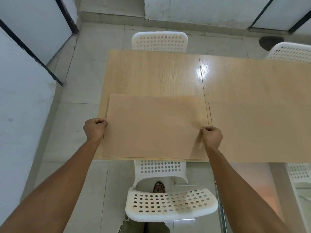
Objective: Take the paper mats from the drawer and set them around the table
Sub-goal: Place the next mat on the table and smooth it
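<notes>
Paper mat [154, 126] at tabletop [151, 73] near-left corner, left hand [95, 127] and right hand [212, 136] pinching side edges; far half bare.

A tan paper mat [154, 126] lies flat on the table [151, 73], a plain rectangle with its long side along the 6 o'clock edge. It covers the table's 7 o'clock corner, its left and near edges reaching just about to the table's edges. More sheet edges show beneath it at 6 o'clock, slightly offset.
</notes>
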